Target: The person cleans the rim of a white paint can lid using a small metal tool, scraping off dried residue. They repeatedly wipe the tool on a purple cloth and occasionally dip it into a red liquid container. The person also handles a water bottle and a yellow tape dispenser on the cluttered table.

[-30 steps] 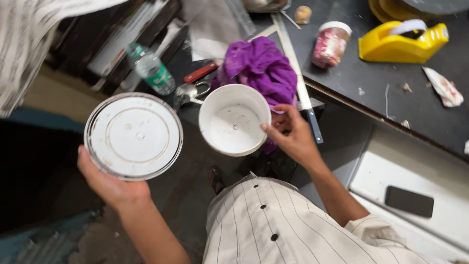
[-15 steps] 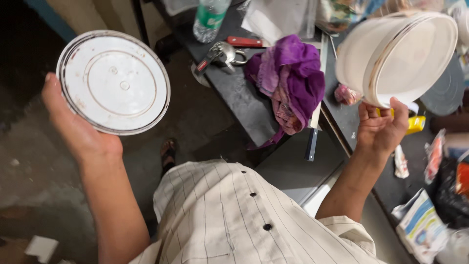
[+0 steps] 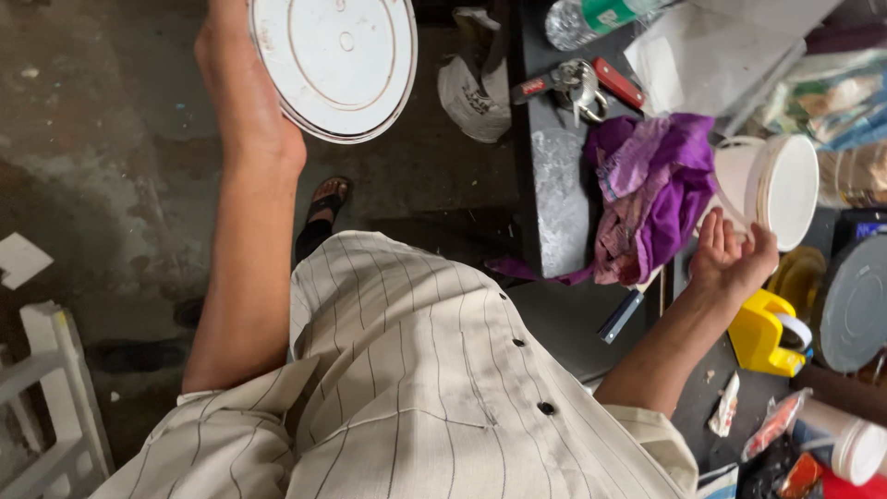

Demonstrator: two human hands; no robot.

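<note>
Here the left hand (image 3: pixel 242 88) is raised out over the concrete floor (image 3: pixel 111 185) and grips a round white lid (image 3: pixel 334 63) by its left rim, fingers hidden behind it, so the disc stands to the right of the palm. The lid's ringed face is turned toward the camera and tilted; its top edge is cut off by the frame.

The right hand (image 3: pixel 732 259) is open-palmed with the fingers curled up under a white plastic bucket (image 3: pixel 769 189), holding it from below at its lower left wall. The bucket lies on its side above the fingertips, its long axis running left to right across the picture and one round end facing right.

Just left of the bucket, touching it, a crumpled purple cloth (image 3: pixel 651 194) is heaped on the dark workbench (image 3: pixel 554 199). Beyond the cloth lie red-handled pliers (image 3: pixel 577 83) and a clear plastic bottle (image 3: pixel 591 17) near the far edge. A knife with a dark handle (image 3: pixel 621 316) pokes out below the cloth, near the wrist. To the right of the hand sit a yellow tape dispenser (image 3: pixel 762 333) and a grey round lid (image 3: pixel 855 305). The person's striped shirt (image 3: pixel 416 388) fills the foreground, and a sandalled foot (image 3: pixel 325 199) shows between the arm and the bench.
</note>
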